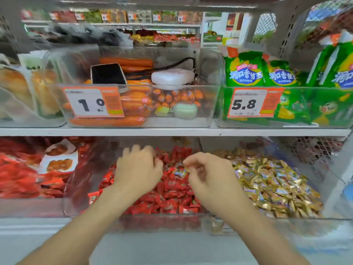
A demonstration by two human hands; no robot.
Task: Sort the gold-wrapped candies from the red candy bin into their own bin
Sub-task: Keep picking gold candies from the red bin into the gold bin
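The fingers [191, 161] of my right hand [208, 175] curl in a pinch at a gold candy [181, 172] in the red bin [82, 188]; blur hides whether they grip it. My left hand [137, 169] rests curled on the red candies [172, 196]. Step: picking. Next: lift clear and carry right to the gold bin [298, 218].

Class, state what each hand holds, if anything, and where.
Right hand seems to pinch a gold-wrapped candy by its end; left hand, curled among red candies: cannot tell.
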